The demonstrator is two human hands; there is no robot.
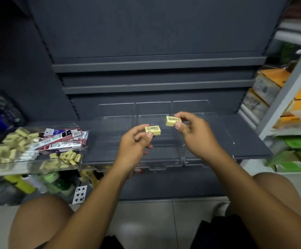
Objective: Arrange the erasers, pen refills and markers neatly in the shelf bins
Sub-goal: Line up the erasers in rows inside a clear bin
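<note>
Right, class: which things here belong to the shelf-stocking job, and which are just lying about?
Job: left hand holding first eraser; right hand holding second eraser; clear shelf bins; loose erasers; refill packs.
Lying about: playing card; orange boxes; green packets.

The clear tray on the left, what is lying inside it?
The clear tray holds loose yellow erasers and red-and-white packets lying over some of them. Whatever is beneath the packets is covered; markers cannot be made out.

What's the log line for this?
left hand: pinches small yellow eraser | right hand: pinches second yellow eraser | over clear plastic bins
</note>
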